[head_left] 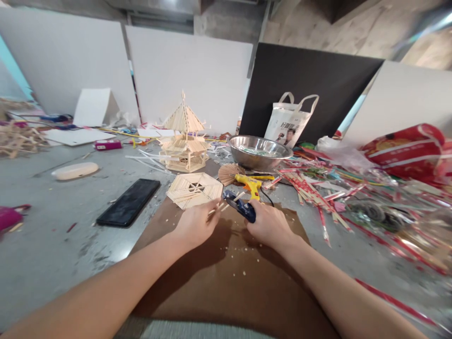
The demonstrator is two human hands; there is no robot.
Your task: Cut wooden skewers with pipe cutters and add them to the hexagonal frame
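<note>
Thin wooden sticks (223,205) are pinched in my left hand (198,222), their far ends pointing right. My right hand (267,221) is wrapped round dark blue cutting pliers (243,207), whose jaws are close to the sticks. Just beyond my left hand lies a flat hexagonal panel (180,192) made of wooden sticks. A yellow glue gun (252,185) rests behind the pliers, beside a fan-shaped brown piece (228,174). Small pale offcuts (244,273) are scattered on the brown sheet (261,296) under my hands.
A stick-built pagoda model (185,141) stands behind the panel. Behind the glue gun is a steel bowl (259,153), with a white bag (291,120) beyond. A black phone (129,202) lies left. Red-and-white paper-wrapped sticks (314,188) and plastic wrappers crowd the right.
</note>
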